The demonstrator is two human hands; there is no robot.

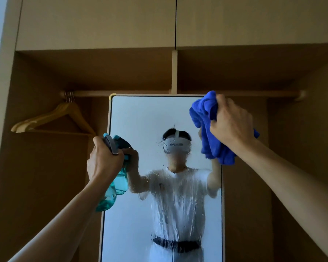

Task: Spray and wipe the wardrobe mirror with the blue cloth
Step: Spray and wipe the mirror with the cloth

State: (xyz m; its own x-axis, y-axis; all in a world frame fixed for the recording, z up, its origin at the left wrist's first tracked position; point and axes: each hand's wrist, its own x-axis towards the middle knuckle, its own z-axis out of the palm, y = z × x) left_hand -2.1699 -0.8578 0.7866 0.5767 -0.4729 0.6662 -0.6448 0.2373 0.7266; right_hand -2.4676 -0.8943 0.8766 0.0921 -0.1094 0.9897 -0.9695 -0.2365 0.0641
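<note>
The tall framed mirror [140,114] stands inside the open wardrobe. Spray drops and runs cover its middle. My right hand [232,123] grips the bunched blue cloth [206,118] at the mirror's upper right corner, and the cloth hangs down over the right edge. My left hand [102,161] grips the teal spray bottle [108,197] by its trigger head, raised at the mirror's left edge. The bottle's body hangs below my fist. A person wearing a headset is reflected in the glass.
A wooden hanging rail [140,93] runs across the wardrobe just above the mirror. Several wooden hangers [53,120] hang at its left end. A vertical divider [174,72] meets the rail, with closed upper cabinet doors [97,21] above.
</note>
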